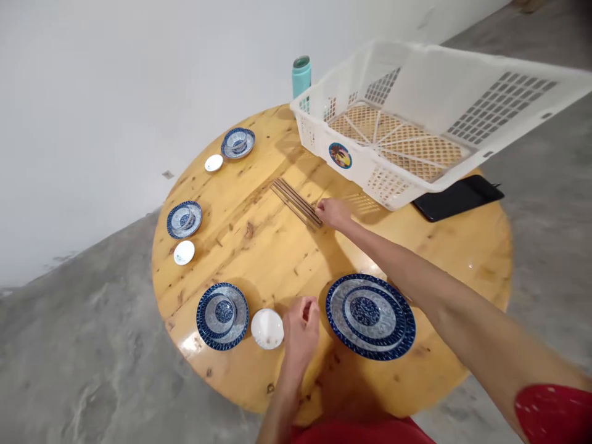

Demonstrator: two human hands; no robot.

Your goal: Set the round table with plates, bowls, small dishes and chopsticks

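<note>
My right hand (333, 213) reaches across the round table, its fingers pinched at the near end of a loose bundle of brown chopsticks (296, 202). Several chopsticks lie side by side on the wood. My left hand (300, 330) is curled into a loose fist near the table's front edge, with nothing visible in it. Just left of that hand is a small white dish (267, 328). A blue-patterned plate with a bowl on it (222, 316) sits farther left. To the right of my left hand lies a stack of blue-patterned plates (370, 316).
A big white plastic basket (365, 176) stands at the table's back right, with a turquoise bottle (301, 77) behind its corner. A black tray (456, 197) lies beside it. Two more settings, a plate with bowl (184, 219) and another (238, 143), line the left edge, with white dishes.
</note>
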